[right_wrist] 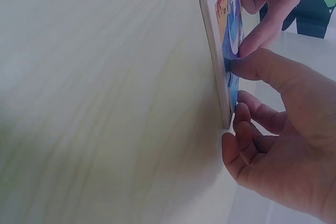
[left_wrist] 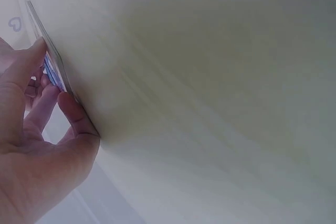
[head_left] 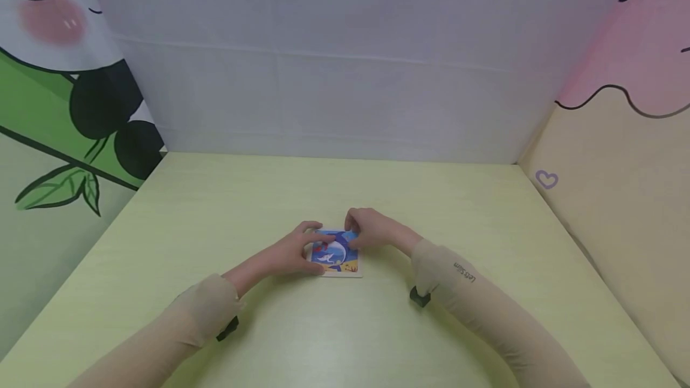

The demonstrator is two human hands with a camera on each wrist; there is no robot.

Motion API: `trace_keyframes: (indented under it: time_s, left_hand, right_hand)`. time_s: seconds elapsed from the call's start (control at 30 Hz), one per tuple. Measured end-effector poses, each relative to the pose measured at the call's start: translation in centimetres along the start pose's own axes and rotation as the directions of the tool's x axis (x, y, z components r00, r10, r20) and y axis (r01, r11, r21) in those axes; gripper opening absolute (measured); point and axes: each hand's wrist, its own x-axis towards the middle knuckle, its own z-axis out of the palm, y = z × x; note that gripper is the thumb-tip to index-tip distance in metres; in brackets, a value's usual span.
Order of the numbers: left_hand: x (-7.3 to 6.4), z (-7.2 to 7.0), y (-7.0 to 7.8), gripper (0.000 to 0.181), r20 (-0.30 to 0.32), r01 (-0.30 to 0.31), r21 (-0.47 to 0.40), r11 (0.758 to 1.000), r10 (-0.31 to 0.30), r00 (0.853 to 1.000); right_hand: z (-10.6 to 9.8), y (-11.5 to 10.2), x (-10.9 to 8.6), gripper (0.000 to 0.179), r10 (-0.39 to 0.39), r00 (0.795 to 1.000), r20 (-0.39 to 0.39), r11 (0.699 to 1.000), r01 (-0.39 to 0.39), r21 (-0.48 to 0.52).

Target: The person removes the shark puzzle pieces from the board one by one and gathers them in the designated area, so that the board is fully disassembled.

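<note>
While both hands work at it, the picture board (head_left: 338, 254) lies flat mid-tabletop (head_left: 334, 328), sea scene up: dark blue-and-white whale-like animal, orange sand at the near right, pale border. My left hand (head_left: 293, 252) has its left side, fingers spread and bent, thumb at the near-left corner, a fingertip on the picture; it grips that side. My right hand (head_left: 372, 227) is at the far-right corner, fingers mostly curled by the edge, thumb touching the picture; can't tell if it pinches anything. Beige sleeves, lettering on the right sleeve (head_left: 474, 292). Pale backdrop (head_left: 334, 64) behind, cartoon panels (head_left: 620, 154) either side.
</note>
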Motion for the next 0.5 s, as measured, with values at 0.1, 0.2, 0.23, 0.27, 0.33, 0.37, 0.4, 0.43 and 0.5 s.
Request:
trace_keyframes:
  time_s: [0.1, 0.2, 0.23, 0.27, 0.33, 0.37, 0.4, 0.43, 0.5]
  left_hand:
    - [0.02, 0.04, -0.03, 0.064, -0.001, -0.003, 0.002, 1.0, 0.003, 1.0]
    - [0.01, 0.05, -0.03, 0.064, -0.002, -0.009, 0.005, 1.0, 0.009, 1.0]
    - [0.02, 0.06, -0.03, 0.064, -0.002, -0.007, 0.004, 1.0, 0.007, 1.0]
    - [0.03, 0.06, -0.02, 0.064, 0.0, -0.002, -0.003, 1.0, 0.002, 1.0]
    - [0.05, 0.07, -0.02, 0.064, 0.001, -0.001, -0.007, 1.0, 0.001, 1.0]
    - [0.08, 0.07, -0.04, 0.064, 0.001, -0.003, -0.008, 1.0, 0.003, 1.0]
    - [0.09, 0.08, -0.09, 0.065, 0.0, -0.006, -0.009, 1.0, 0.006, 1.0]
    - [0.08, 0.1, -0.1, 0.065, -0.001, -0.006, -0.009, 1.0, 0.006, 1.0]
    - [0.12, 0.14, -0.2, 0.065, -0.003, -0.015, -0.006, 1.0, 0.015, 1.0]
  right_hand:
    - [0.12, 0.16, 0.06, 0.03, 0.0, 1.0, -0.002, 1.0, 0.0, 0.011]
    - [0.2, 0.29, 0.05, 0.029, 0.0, 1.0, -0.011, 1.0, 0.0, 0.019]
    - [0.22, 0.33, 0.02, 0.029, -0.003, 1.0, -0.016, 1.0, 0.003, 0.017]
    - [0.25, 0.37, -0.01, 0.029, -0.007, 1.0, -0.023, 1.0, 0.007, 0.021]
    - [0.3, 0.43, -0.1, 0.028, -0.017, 0.999, -0.037, 0.999, 0.018, 0.029]
    - [0.36, 0.48, -0.15, 0.028, -0.025, 0.999, -0.043, 0.999, 0.026, 0.031]
    - [0.4, 0.51, -0.19, 0.028, -0.031, 0.998, -0.049, 0.999, 0.033, 0.034]
    - [0.46, 0.55, -0.23, 0.028, -0.041, 0.998, -0.055, 0.998, 0.043, 0.039]
    - [0.58, 0.64, -0.33, 0.029, -0.054, 0.997, -0.064, 0.997, 0.057, 0.045]
